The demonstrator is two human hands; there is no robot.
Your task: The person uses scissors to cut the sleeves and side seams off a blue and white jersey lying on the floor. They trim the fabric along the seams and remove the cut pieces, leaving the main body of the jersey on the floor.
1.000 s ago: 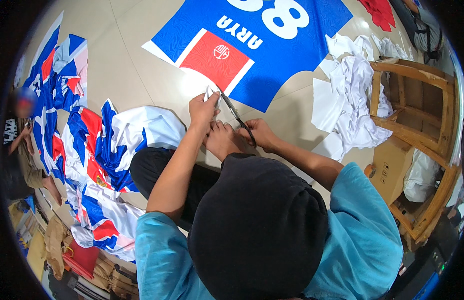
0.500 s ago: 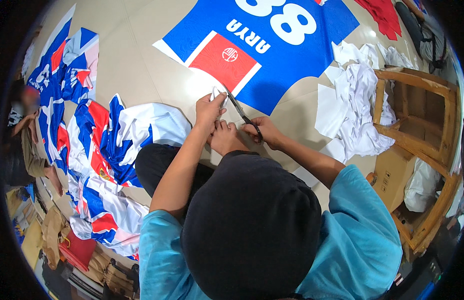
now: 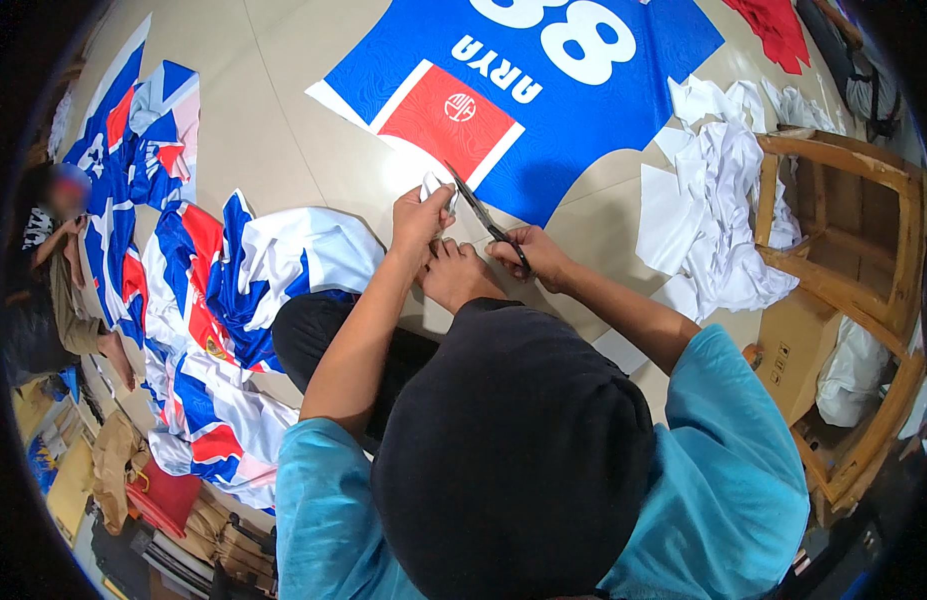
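Observation:
A blue jersey panel (image 3: 593, 130) with a red block and white print is spread on the floor in front of me. My left hand (image 3: 419, 222) pinches a white strip of fabric (image 3: 431, 188) at the panel's near edge. In my right hand (image 3: 539, 258) are dark-handled scissors (image 3: 486, 218), their blades reaching up to the panel's white-bordered corner. How far the blades are parted is hard to make out. My bare foot (image 3: 457, 274) rests on the floor between both hands, close to the fabric edge.
Blue, white and red jersey pieces (image 3: 223, 300) lie heaped at left, near another person (image 3: 58, 250) seated there. White fabric scraps (image 3: 718, 220) pile up at right beside a wooden frame (image 3: 843, 260) and a cardboard box (image 3: 788, 345). Red cloth (image 3: 773, 30) lies at the far right.
The scissors and my right hand have shifted very slightly. My left hand keeps its pinch on the white strip, and the panel lies as before.

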